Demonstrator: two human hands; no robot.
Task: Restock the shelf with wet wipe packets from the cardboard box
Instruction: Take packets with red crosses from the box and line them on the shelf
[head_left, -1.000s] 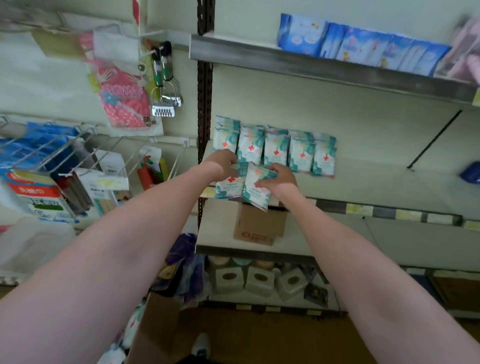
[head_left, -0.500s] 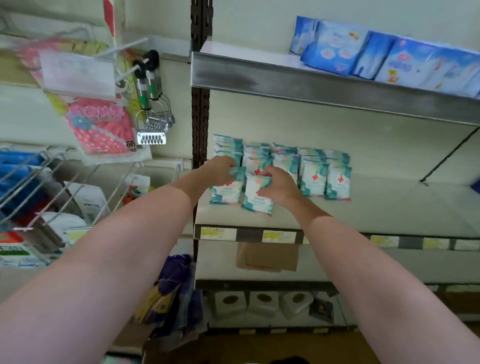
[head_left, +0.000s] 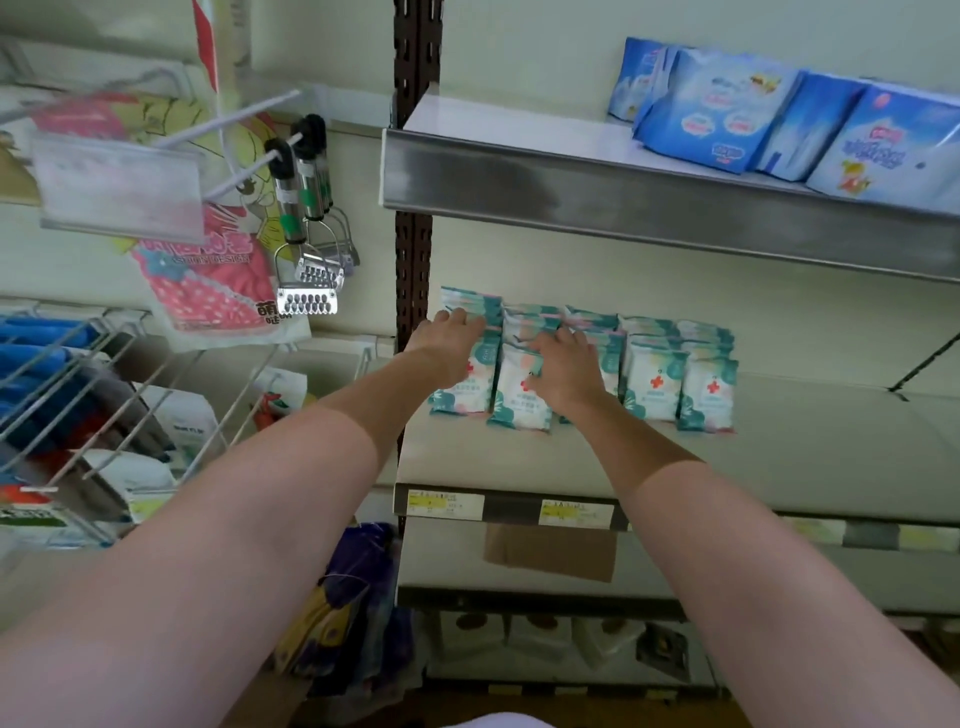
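White and teal wet wipe packets with a red cross stand in rows on the middle shelf (head_left: 779, 457). My left hand (head_left: 447, 345) rests on top of the leftmost front packet (head_left: 460, 397), its fingers stretched toward the back row. The fingers of my right hand (head_left: 563, 366) are spread over the top of the neighbouring front packet (head_left: 519, 400). Both packets stand with their bottoms on the shelf. More packets (head_left: 654, 384) stand to the right. The cardboard box (head_left: 550, 551) sits on the shelf below, half hidden by the price rail.
The steel upper shelf (head_left: 623, 197) carries blue packs (head_left: 727, 114). Metal peelers (head_left: 311, 218) hang on pegs at the left, above a wire basket (head_left: 78, 395). Tissue boxes (head_left: 540, 634) stand on the bottom shelf. The middle shelf is bare to the right of the packets.
Both hands moved up and back from the box, carrying two packets to the shelf. The packets now stand in front of the rows, with my fingers straightened over their tops.
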